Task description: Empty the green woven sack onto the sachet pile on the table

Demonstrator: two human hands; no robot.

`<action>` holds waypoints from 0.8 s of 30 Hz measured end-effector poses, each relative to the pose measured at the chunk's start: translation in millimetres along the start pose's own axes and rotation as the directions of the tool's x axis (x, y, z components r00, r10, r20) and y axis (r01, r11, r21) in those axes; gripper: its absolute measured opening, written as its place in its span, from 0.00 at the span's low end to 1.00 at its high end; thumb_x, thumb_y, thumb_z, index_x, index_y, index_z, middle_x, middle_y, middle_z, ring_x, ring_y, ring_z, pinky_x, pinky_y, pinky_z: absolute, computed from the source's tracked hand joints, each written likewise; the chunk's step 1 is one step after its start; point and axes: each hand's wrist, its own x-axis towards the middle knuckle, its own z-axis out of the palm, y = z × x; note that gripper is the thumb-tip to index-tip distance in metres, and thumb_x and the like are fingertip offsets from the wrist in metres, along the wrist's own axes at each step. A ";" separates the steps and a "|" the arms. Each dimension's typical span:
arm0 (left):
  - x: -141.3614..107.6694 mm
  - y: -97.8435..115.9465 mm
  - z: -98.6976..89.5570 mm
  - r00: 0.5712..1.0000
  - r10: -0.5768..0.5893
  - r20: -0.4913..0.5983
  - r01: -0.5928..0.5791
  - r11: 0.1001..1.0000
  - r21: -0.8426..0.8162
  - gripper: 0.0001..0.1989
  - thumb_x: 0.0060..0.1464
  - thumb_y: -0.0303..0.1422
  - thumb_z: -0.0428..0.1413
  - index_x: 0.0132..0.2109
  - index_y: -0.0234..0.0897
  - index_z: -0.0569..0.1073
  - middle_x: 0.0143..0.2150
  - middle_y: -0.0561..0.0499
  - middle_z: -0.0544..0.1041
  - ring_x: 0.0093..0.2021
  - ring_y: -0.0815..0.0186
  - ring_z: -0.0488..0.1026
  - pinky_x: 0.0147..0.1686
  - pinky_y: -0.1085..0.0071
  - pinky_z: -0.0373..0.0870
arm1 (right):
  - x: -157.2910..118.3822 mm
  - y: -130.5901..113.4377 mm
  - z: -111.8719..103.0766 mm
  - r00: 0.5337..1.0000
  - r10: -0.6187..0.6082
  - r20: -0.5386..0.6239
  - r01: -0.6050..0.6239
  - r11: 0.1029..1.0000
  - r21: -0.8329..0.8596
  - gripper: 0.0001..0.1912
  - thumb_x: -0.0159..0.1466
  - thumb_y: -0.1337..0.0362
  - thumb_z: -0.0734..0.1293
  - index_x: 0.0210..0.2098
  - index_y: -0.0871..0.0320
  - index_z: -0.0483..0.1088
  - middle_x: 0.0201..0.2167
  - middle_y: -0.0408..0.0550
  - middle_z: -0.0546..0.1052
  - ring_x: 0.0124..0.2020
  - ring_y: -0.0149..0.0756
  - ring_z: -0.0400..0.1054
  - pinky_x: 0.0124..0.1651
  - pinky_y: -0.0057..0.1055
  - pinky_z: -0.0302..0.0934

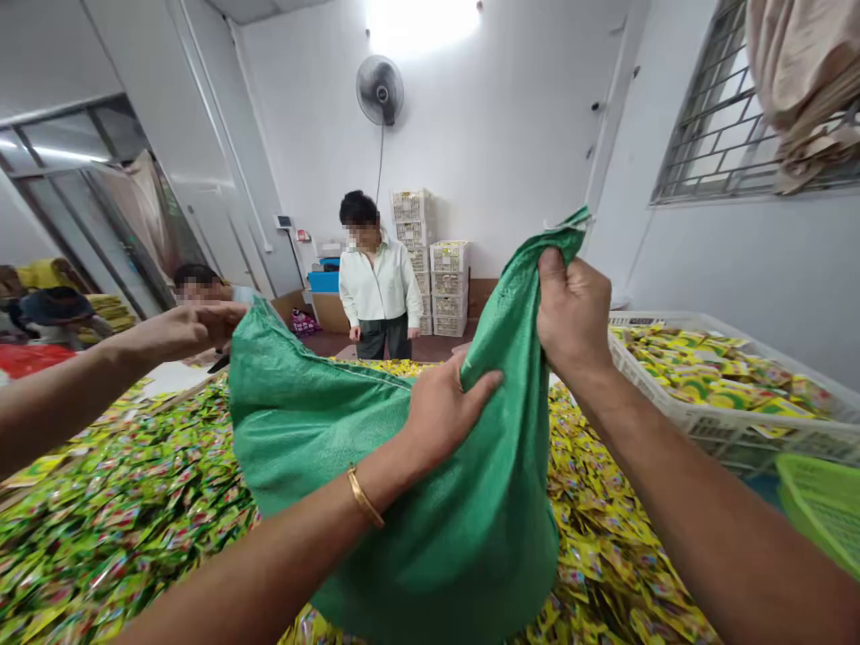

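A green woven sack (396, 448) is stretched up in front of me over the packets. My left hand (447, 403), with a gold bracelet on its wrist, is closed on the sack's rim near the middle; the thumb lies outside and the other fingers are mostly hidden. Higher up at the right, my right hand (571, 309) grips the gathered corner of the sack in a fist. Another person's hand (194, 327) reaches in from the left and holds the opposite corner. Green packets (134, 502) and yellow packets (605, 520) spread beneath. The sack's inside is out of sight.
At right stands a white crate (726, 430) of yellow packets, with a green basket (820, 511) nearer me. Across the packets a person in a white shirt (380, 282) stands before stacked crates (449, 287). Another person (202, 282) is at left.
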 end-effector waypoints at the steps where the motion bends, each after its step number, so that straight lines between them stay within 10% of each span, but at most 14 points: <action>1: -0.7 0.1 -1.2 0.998 0.031 -0.052 -0.033 0.999 -0.043 0.14 0.59 0.42 0.49 0.41 0.39 0.74 0.31 0.51 0.77 0.30 0.64 0.72 0.28 0.71 0.66 | -1.8 -5.0 -1.0 1.000 -0.015 -0.014 0.015 1.000 0.006 0.29 0.64 0.42 0.55 0.18 0.56 0.48 0.17 0.40 0.51 0.21 0.28 0.47 0.26 0.29 0.44; 8: 1.9 15.5 -48.0 0.870 0.309 -0.383 -0.229 0.943 0.240 0.18 0.61 0.36 0.47 0.23 0.37 0.62 0.18 0.57 0.58 0.20 0.73 0.56 0.23 0.71 0.52 | -2.0 -47.5 -1.6 0.982 -0.156 -0.110 0.158 0.987 0.009 0.22 0.69 0.55 0.56 0.21 0.56 0.48 0.19 0.39 0.53 0.24 0.26 0.48 0.32 0.27 0.50; 19: -5.0 12.1 -95.0 0.760 0.304 -0.574 -0.127 0.936 0.328 0.22 0.61 0.33 0.47 0.21 0.38 0.48 0.19 0.56 0.52 0.21 0.72 0.53 0.25 0.67 0.49 | 12.6 -115.0 30.7 0.978 -0.203 0.057 0.208 0.974 -0.093 0.16 0.71 0.64 0.51 0.33 0.54 0.67 0.30 0.43 0.69 0.39 0.33 0.68 0.45 0.26 0.59; 24: -14.2 16.6 -106.9 0.747 0.317 -0.585 -0.110 0.926 0.361 0.23 0.63 0.36 0.44 0.21 0.39 0.46 0.20 0.54 0.48 0.21 0.70 0.49 0.26 0.64 0.45 | -10.2 -94.7 11.3 0.961 -0.245 0.124 0.228 0.964 0.140 0.17 0.69 0.57 0.53 0.45 0.54 0.70 0.37 0.39 0.71 0.49 0.32 0.66 0.52 0.26 0.58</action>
